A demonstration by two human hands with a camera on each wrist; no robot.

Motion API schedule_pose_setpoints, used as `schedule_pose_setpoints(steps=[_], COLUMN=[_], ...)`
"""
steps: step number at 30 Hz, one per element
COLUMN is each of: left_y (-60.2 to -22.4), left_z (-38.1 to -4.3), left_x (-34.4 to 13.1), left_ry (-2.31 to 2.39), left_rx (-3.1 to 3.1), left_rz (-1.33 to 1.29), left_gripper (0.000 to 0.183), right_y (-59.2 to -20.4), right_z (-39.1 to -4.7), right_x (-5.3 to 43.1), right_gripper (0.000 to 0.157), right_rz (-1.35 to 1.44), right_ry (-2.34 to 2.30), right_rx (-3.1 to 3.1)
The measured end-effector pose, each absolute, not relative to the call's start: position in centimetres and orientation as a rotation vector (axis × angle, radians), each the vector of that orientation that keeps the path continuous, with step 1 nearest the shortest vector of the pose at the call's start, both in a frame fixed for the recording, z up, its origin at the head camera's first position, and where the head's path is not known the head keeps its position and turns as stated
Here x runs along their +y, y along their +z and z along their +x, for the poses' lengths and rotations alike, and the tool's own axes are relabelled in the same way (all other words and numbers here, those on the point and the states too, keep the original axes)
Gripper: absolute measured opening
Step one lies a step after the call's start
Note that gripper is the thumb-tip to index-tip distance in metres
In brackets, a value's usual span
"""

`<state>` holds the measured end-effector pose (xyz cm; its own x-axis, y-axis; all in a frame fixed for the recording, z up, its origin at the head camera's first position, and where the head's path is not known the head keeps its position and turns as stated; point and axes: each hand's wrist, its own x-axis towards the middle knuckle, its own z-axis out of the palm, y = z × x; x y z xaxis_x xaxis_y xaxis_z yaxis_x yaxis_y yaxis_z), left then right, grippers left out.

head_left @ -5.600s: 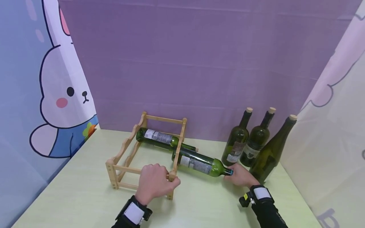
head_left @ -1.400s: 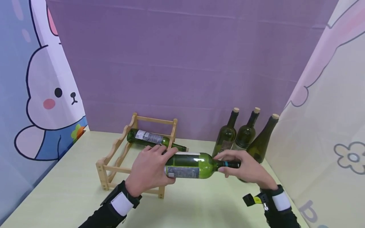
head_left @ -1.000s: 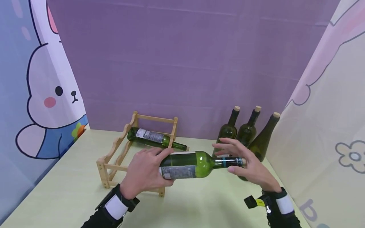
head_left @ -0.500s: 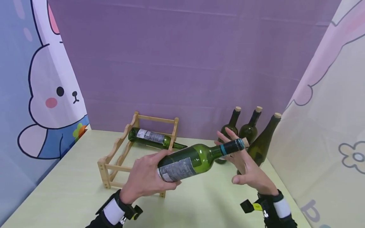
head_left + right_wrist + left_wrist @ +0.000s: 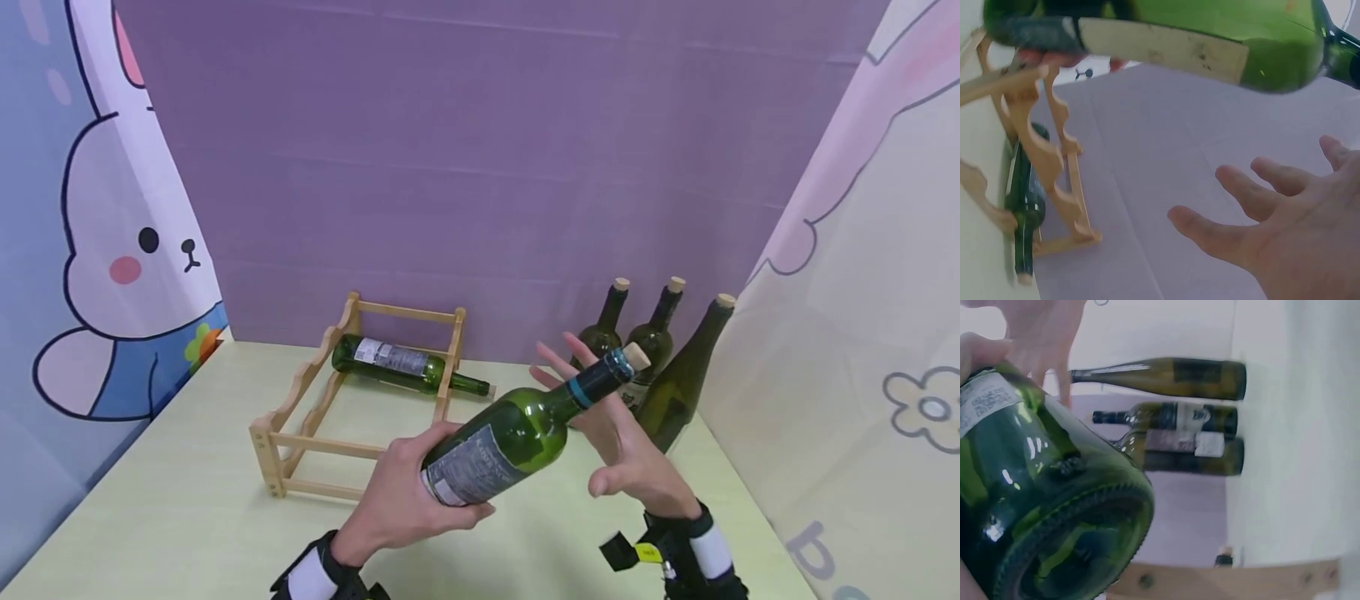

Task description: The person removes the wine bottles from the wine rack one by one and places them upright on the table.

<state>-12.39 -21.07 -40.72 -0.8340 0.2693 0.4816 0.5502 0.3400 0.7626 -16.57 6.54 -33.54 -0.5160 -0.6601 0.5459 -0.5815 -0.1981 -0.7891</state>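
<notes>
While the left hand (image 5: 411, 493) grips the bottle (image 5: 517, 437) round its lower body, tilted neck-up above the table (image 5: 180, 500) beside the rack (image 5: 330, 446), the right hand (image 5: 633, 458), spread wide, hangs near the neck (image 5: 592, 385) but apart from it, before three standing bottles (image 5: 688, 375).

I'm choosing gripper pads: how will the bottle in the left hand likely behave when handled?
The bottle held by the left hand looks like glass, so it is probably stiff and could break if dropped. Its shiny surface may be slippery, though the label might grip better. Its round body would likely roll if laid on the flat table.
</notes>
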Motion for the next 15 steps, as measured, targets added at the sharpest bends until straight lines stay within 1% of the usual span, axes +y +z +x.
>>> schedule_pose_setpoints(steps=[12,15], left_y=[-43.1,-43.7], left_z=[-12.7,-13.0], left_x=[-19.1,-18.6], left_ry=[-1.729,-1.802], left_rx=[-2.162,-2.101], left_rz=[-0.843,-0.88], left_gripper=[0.062,0.061], right_y=[-33.4,-33.6], right_z=[-15.9,-15.7], right_x=[3.6,2.8], right_gripper=[0.112,0.109], right_rz=[-1.415,-1.349], right_ry=[-2.043,-2.075], right_rx=[1.846,1.842])
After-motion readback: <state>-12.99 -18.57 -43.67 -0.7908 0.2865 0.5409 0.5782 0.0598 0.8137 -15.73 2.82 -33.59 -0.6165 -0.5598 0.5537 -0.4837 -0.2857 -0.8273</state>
